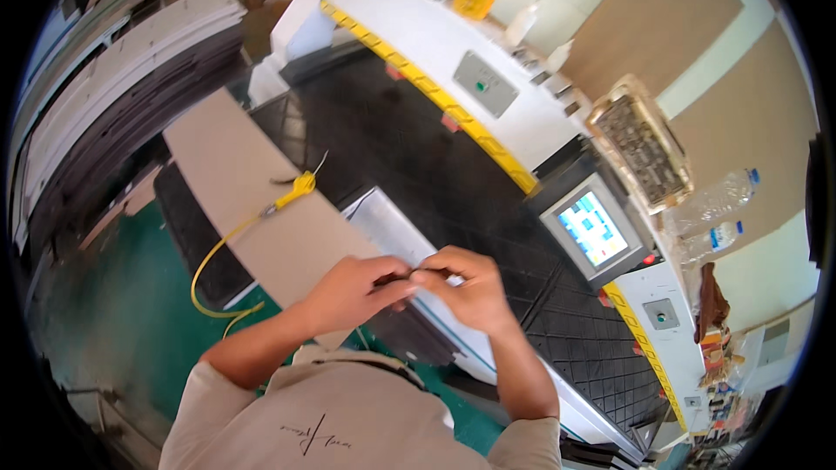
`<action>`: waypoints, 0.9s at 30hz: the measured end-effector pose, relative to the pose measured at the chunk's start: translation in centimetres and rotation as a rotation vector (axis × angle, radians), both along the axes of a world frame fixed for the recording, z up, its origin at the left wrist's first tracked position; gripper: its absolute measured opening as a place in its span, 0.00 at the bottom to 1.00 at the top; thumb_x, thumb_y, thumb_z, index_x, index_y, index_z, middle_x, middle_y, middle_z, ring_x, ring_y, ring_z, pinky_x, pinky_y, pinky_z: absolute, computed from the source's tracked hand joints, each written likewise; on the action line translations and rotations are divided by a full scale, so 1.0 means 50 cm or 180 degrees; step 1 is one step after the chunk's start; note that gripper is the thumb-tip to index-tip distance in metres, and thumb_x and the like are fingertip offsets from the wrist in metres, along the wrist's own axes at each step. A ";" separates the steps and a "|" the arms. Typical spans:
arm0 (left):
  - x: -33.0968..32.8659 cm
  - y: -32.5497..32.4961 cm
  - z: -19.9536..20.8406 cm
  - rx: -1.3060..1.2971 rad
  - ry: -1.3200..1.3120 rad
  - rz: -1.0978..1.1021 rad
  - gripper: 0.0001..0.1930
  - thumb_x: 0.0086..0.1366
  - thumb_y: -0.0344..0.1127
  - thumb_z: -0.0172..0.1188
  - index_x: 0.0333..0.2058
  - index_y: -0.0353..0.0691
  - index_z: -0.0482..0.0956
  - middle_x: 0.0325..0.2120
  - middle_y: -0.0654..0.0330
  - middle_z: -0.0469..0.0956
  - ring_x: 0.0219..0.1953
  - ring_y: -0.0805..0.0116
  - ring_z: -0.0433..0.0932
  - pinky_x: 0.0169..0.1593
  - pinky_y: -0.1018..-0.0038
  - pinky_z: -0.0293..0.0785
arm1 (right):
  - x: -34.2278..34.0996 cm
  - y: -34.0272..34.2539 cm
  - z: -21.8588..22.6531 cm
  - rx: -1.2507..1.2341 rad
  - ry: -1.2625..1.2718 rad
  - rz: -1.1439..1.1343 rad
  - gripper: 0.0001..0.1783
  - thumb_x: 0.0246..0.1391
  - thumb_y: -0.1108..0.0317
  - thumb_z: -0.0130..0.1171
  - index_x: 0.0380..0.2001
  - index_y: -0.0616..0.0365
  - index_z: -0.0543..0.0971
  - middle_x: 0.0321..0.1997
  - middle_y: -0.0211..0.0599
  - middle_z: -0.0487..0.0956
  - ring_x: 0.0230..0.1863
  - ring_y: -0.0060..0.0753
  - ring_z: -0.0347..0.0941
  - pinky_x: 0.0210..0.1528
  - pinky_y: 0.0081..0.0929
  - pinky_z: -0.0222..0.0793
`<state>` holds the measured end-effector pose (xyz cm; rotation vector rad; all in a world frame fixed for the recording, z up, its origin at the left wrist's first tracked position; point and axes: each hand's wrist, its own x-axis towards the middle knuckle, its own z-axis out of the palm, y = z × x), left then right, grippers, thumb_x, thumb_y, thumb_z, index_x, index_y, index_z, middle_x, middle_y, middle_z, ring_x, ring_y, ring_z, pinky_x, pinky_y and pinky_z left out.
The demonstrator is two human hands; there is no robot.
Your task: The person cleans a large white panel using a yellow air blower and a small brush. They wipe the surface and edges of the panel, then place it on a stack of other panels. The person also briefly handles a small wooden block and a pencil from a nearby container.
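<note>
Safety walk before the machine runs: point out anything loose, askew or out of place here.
A yellow cable trails off the grey board and loops down over the green floor, loose. Both hands, left hand and right hand, pinch a small dark part, too small to identify.

The small dark object [396, 278] pinched between the left hand [353, 293] and right hand [466, 290] is mostly covered by fingers, so no telling what it is. The touchscreen panel [592, 228] icons are too tiny and blurry to make out, and the yellow coiled cable [228, 235] runs out of sight near the green floor [131, 313].
</note>
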<state>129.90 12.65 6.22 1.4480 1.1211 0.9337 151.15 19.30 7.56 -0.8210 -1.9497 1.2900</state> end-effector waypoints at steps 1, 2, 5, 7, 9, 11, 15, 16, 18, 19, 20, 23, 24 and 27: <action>-0.004 0.005 -0.017 -0.0028 -0.0092 0.0031 0.09 0.73 0.36 0.61 0.43 0.35 0.79 0.33 0.57 0.86 0.31 0.68 0.87 0.37 0.73 0.81 | -0.005 0.006 -0.008 0.0137 -0.0125 -0.0027 0.06 0.57 0.75 0.70 0.37 0.65 0.85 0.32 0.38 0.83 0.33 0.24 0.79 0.36 0.22 0.74; -0.016 0.005 -0.036 -0.0066 -0.0155 0.0109 0.09 0.74 0.35 0.60 0.43 0.35 0.79 0.34 0.57 0.86 0.32 0.67 0.87 0.37 0.72 0.81 | -0.017 0.017 -0.012 0.0291 -0.0365 0.0126 0.07 0.57 0.73 0.71 0.37 0.64 0.85 0.33 0.39 0.83 0.32 0.26 0.79 0.35 0.24 0.75; -0.052 -0.001 -0.073 -0.0320 0.0024 0.0384 0.07 0.73 0.31 0.57 0.44 0.36 0.80 0.33 0.55 0.86 0.34 0.63 0.88 0.38 0.69 0.81 | -0.021 0.069 0.014 0.0548 -0.1048 0.0459 0.09 0.57 0.69 0.71 0.38 0.61 0.85 0.34 0.40 0.83 0.32 0.32 0.80 0.36 0.27 0.77; -0.091 -0.018 -0.144 0.0324 0.1344 0.0683 0.08 0.71 0.30 0.58 0.45 0.38 0.81 0.33 0.55 0.86 0.33 0.60 0.87 0.38 0.66 0.81 | 0.006 0.139 0.024 0.1403 -0.1299 -0.0270 0.09 0.56 0.67 0.71 0.37 0.60 0.86 0.35 0.42 0.85 0.34 0.38 0.83 0.37 0.30 0.78; -0.155 -0.050 -0.243 0.0715 0.2402 0.0796 0.10 0.68 0.32 0.61 0.45 0.39 0.82 0.32 0.54 0.86 0.31 0.55 0.86 0.37 0.64 0.80 | 0.035 0.216 0.062 0.1931 -0.1347 -0.1309 0.06 0.57 0.70 0.68 0.35 0.60 0.85 0.34 0.44 0.84 0.33 0.44 0.82 0.37 0.34 0.78; -0.217 -0.077 -0.286 -0.0538 0.1864 0.0630 0.11 0.65 0.38 0.65 0.43 0.40 0.83 0.28 0.53 0.85 0.29 0.49 0.84 0.36 0.61 0.79 | 0.089 0.311 0.087 0.2925 -0.1385 -0.2139 0.04 0.57 0.72 0.66 0.34 0.61 0.84 0.32 0.45 0.83 0.31 0.47 0.81 0.36 0.38 0.76; -0.274 -0.131 -0.365 -0.0472 0.2218 0.1584 0.13 0.61 0.44 0.69 0.36 0.39 0.85 0.24 0.52 0.84 0.28 0.49 0.84 0.36 0.60 0.78 | 0.151 0.425 0.144 0.3310 -0.2351 -0.2898 0.13 0.53 0.66 0.70 0.40 0.58 0.84 0.41 0.42 0.80 0.43 0.49 0.78 0.45 0.43 0.75; -0.277 -0.125 -0.356 -0.0572 0.2283 0.1660 0.14 0.61 0.43 0.70 0.36 0.38 0.85 0.24 0.52 0.84 0.29 0.49 0.84 0.36 0.60 0.79 | 0.165 0.447 0.140 0.3364 -0.2404 -0.2866 0.14 0.52 0.65 0.71 0.42 0.56 0.84 0.42 0.40 0.79 0.46 0.48 0.76 0.47 0.43 0.75; -0.292 -0.119 -0.317 -0.0760 0.2439 0.1873 0.15 0.59 0.42 0.72 0.37 0.37 0.86 0.26 0.50 0.85 0.30 0.51 0.85 0.37 0.62 0.79 | 0.156 0.489 0.137 0.3534 -0.2472 -0.2740 0.16 0.51 0.64 0.71 0.43 0.53 0.84 0.43 0.38 0.77 0.50 0.47 0.74 0.49 0.44 0.74; -0.306 -0.119 -0.333 -0.0611 0.2398 0.1930 0.15 0.59 0.42 0.72 0.38 0.37 0.85 0.27 0.50 0.85 0.30 0.51 0.85 0.38 0.62 0.79 | 0.135 0.512 0.136 0.3637 -0.2501 -0.2631 0.16 0.50 0.64 0.72 0.43 0.53 0.84 0.43 0.37 0.77 0.50 0.47 0.74 0.50 0.44 0.74; -0.329 -0.121 -0.358 -0.0456 0.2360 0.1995 0.15 0.58 0.41 0.72 0.39 0.38 0.85 0.27 0.50 0.85 0.31 0.51 0.85 0.38 0.62 0.79 | 0.116 0.533 0.140 0.3747 -0.2521 -0.2524 0.16 0.50 0.63 0.72 0.43 0.53 0.84 0.43 0.37 0.77 0.50 0.47 0.74 0.51 0.45 0.73; -0.361 -0.126 -0.344 -0.0374 0.2245 0.2045 0.16 0.58 0.40 0.72 0.43 0.39 0.85 0.31 0.51 0.87 0.33 0.51 0.86 0.40 0.61 0.80 | 0.038 0.607 0.135 0.3778 -0.2879 -0.2330 0.17 0.48 0.62 0.73 0.42 0.53 0.84 0.44 0.37 0.77 0.50 0.45 0.74 0.52 0.45 0.71; -0.360 -0.121 -0.333 -0.0312 0.2161 0.2120 0.17 0.59 0.40 0.72 0.44 0.40 0.85 0.33 0.51 0.87 0.33 0.52 0.86 0.40 0.62 0.80 | 0.024 0.629 0.146 0.3924 -0.3273 -0.2352 0.12 0.50 0.61 0.70 0.36 0.54 0.85 0.42 0.38 0.79 0.49 0.45 0.74 0.51 0.45 0.72; -0.349 -0.108 -0.325 -0.0557 0.1435 0.2070 0.17 0.65 0.41 0.67 0.49 0.40 0.85 0.35 0.51 0.87 0.35 0.58 0.87 0.42 0.66 0.81 | 0.160 0.708 0.090 0.4003 -0.4527 -0.3183 0.08 0.54 0.65 0.60 0.27 0.54 0.85 0.36 0.40 0.80 0.44 0.45 0.76 0.48 0.41 0.73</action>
